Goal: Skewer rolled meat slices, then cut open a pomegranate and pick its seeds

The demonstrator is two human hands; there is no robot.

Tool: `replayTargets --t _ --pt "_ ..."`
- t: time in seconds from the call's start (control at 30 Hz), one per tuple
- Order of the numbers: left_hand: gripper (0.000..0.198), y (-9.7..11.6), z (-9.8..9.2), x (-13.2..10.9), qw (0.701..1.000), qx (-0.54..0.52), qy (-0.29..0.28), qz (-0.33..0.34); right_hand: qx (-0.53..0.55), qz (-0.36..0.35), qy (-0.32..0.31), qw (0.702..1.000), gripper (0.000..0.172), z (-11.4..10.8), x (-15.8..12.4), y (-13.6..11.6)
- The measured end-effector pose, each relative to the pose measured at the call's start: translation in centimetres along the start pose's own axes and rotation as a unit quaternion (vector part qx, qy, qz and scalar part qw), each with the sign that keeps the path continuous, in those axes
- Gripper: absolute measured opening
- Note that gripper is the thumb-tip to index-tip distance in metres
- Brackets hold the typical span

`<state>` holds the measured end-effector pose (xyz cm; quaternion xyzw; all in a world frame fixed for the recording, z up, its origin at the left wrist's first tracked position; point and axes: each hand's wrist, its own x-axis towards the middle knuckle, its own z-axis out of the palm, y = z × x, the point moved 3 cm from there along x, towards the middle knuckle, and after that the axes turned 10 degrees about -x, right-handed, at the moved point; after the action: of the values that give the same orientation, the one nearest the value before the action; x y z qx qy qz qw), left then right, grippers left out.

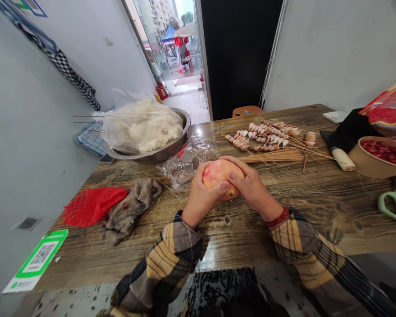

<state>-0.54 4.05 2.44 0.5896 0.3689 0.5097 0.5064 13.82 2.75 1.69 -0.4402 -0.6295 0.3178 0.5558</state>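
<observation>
Between both hands, just above the middle of the wooden table (251, 215), is a pinkish-yellow pomegranate (214, 171). My left hand (200, 191) wraps around its left side, the thumb lying across the front. On the right side my right hand (251, 187) grips it, fingers over the top and thumb near the crown end. A crumpled clear plastic bag (185, 165) lies just behind the left hand. At the table's right side stands a paper bowl (372, 163) of red pomegranate seeds (383, 152).
Garlic skewers (267, 134) lie on bare sticks (277, 156) at the back. A steel basin (165, 154) holds a bag of white fluffy food (148, 125). Red netting (92, 204) and a grey rag (133, 209) lie left; green-handled scissors (391, 207) and a knife handle (343, 159) lie right.
</observation>
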Motion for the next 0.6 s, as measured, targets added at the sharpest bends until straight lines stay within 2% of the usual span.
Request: replayTargets --t 0.1,0.17,0.3,0.33,0.4,0.5,0.6 --pt "0.056 -0.5 0.2 0.3 1.0 -0.015 0.011 -0.024 0.007 0.025 0.016 1.0 0.04 0.1 0.3 0.7" --pt "0.053 -0.6 0.5 0.4 0.995 -0.075 0.013 -0.067 0.0 0.04 0.029 0.999 0.038 -0.1 0.5 1.1" --pt "0.044 -1.1 1.3 0.6 0.944 -0.225 -0.013 -0.24 -0.056 0.012 0.034 0.998 0.038 -1.0 1.1 1.1" --pt "0.04 -1.2 1.3 0.7 0.935 -0.244 -0.02 -0.257 -0.08 0.004 0.036 0.996 0.038 -1.2 1.2 1.0" --pt "0.036 -1.3 1.4 0.9 0.925 -0.263 -0.043 -0.271 -0.14 -0.003 0.037 0.989 0.038 -1.3 1.2 0.7" --pt "0.04 -1.4 1.5 0.8 0.926 -0.259 -0.069 -0.266 -0.247 0.008 0.05 0.968 0.036 -1.7 0.4 0.4" --pt "0.041 -1.5 1.3 0.6 0.929 -0.251 -0.05 -0.266 -0.337 0.026 0.11 0.935 0.031 -4.5 -1.9 0.5"
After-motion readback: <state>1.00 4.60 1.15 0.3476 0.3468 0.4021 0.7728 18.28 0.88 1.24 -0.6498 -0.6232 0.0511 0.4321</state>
